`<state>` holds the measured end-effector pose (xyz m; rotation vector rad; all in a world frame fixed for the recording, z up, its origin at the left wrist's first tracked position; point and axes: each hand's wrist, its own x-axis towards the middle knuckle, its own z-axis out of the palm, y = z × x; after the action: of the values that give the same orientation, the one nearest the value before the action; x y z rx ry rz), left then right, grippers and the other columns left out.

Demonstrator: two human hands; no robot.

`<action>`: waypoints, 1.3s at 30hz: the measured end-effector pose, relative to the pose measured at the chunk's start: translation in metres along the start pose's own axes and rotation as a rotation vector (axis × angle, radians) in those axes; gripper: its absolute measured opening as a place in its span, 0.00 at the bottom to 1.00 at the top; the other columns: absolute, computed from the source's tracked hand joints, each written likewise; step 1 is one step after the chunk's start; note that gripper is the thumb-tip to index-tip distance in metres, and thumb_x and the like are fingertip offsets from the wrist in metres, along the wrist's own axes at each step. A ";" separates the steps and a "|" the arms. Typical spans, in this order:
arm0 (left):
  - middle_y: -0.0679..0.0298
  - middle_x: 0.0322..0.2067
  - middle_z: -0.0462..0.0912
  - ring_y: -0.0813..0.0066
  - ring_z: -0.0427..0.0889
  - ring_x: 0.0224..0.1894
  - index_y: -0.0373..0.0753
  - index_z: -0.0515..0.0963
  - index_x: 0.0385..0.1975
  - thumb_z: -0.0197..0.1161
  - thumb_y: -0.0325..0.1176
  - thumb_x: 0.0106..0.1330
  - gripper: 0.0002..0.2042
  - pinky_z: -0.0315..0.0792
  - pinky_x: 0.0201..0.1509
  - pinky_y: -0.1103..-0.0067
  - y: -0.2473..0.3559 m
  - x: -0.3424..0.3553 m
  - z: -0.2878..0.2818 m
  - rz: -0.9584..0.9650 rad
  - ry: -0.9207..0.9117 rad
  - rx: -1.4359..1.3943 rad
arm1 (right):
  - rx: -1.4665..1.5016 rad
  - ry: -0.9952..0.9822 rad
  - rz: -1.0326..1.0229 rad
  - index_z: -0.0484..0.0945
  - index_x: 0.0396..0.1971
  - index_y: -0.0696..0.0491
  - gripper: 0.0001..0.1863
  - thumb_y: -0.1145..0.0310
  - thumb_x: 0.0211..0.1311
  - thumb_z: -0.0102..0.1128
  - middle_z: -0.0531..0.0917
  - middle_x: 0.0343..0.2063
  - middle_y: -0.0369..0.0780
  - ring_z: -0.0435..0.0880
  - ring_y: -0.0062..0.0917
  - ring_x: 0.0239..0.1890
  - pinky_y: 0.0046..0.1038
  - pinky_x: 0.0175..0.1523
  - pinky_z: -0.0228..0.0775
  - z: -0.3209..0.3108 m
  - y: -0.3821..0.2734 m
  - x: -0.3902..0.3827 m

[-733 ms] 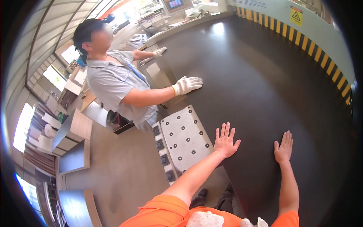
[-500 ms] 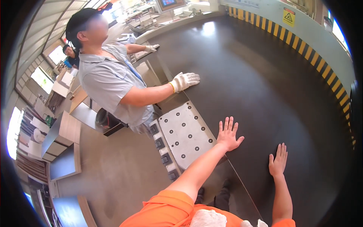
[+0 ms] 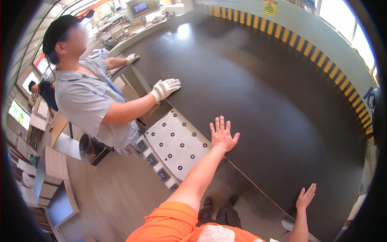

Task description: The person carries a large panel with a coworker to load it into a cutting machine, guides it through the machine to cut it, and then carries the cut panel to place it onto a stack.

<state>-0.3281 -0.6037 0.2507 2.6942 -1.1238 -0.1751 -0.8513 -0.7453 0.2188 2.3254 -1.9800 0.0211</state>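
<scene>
A large dark sheet panel (image 3: 266,117) lies flat in front of me, its near edge running diagonally down to the right. My left hand (image 3: 223,136) rests flat on it close to that edge, fingers spread. Lower right, my right hand (image 3: 306,197) lies on the panel with its fingers stretched out. Neither hand grips anything. A co-worker at the left has one white-gloved hand (image 3: 165,89) on the panel and the other gloved hand (image 3: 132,59) farther along its edge. Beside my left forearm is a pale support plate (image 3: 177,139) with several round dark-ringed holes.
A machine beam with yellow-black stripes (image 3: 298,43) borders the panel's far side and carries a yellow warning sign (image 3: 269,7). A control screen (image 3: 141,7) stands at the back. Left are a black bucket (image 3: 89,145), stacked boards (image 3: 54,173) and another person (image 3: 44,94).
My view has shifted, so the co-worker and support plate sit farther left. My right hand has moved nearer the panel's lower right end. My left hand stays flat near the edge.
</scene>
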 end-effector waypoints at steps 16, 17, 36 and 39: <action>0.50 0.73 0.42 0.58 0.37 0.76 0.36 0.53 0.70 0.38 0.59 0.69 0.37 0.30 0.75 0.62 0.076 -0.077 0.055 -0.040 0.074 0.115 | 0.248 0.078 -0.222 0.53 0.68 0.60 0.36 0.66 0.61 0.52 0.55 0.70 0.48 0.50 0.41 0.73 0.40 0.74 0.40 -0.023 0.148 -0.081; 0.50 0.73 0.42 0.58 0.37 0.76 0.36 0.53 0.70 0.39 0.59 0.69 0.38 0.30 0.75 0.62 0.097 -0.094 0.063 -0.052 0.069 0.114 | 0.229 0.074 -0.189 0.53 0.68 0.60 0.36 0.65 0.62 0.51 0.55 0.70 0.48 0.50 0.41 0.73 0.40 0.74 0.40 -0.018 0.182 -0.091; 0.59 0.72 0.50 0.65 0.44 0.75 0.37 0.60 0.67 0.43 0.56 0.68 0.34 0.37 0.76 0.65 0.190 -0.070 0.091 -0.238 0.239 0.053 | 0.146 0.121 -0.193 0.51 0.70 0.56 0.36 0.67 0.62 0.49 0.53 0.71 0.43 0.49 0.35 0.74 0.39 0.75 0.39 0.005 0.266 -0.007; 0.57 0.73 0.48 0.65 0.43 0.75 0.35 0.57 0.68 0.41 0.56 0.69 0.35 0.36 0.76 0.65 0.198 -0.070 0.103 -0.207 0.218 0.105 | 0.139 0.112 -0.215 0.50 0.70 0.56 0.36 0.65 0.63 0.48 0.52 0.71 0.44 0.47 0.37 0.74 0.39 0.75 0.38 0.008 0.280 0.005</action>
<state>-0.5329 -0.7049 0.2008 2.8348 -0.8129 0.1475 -1.1271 -0.7945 0.2271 2.5486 -1.7193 0.2769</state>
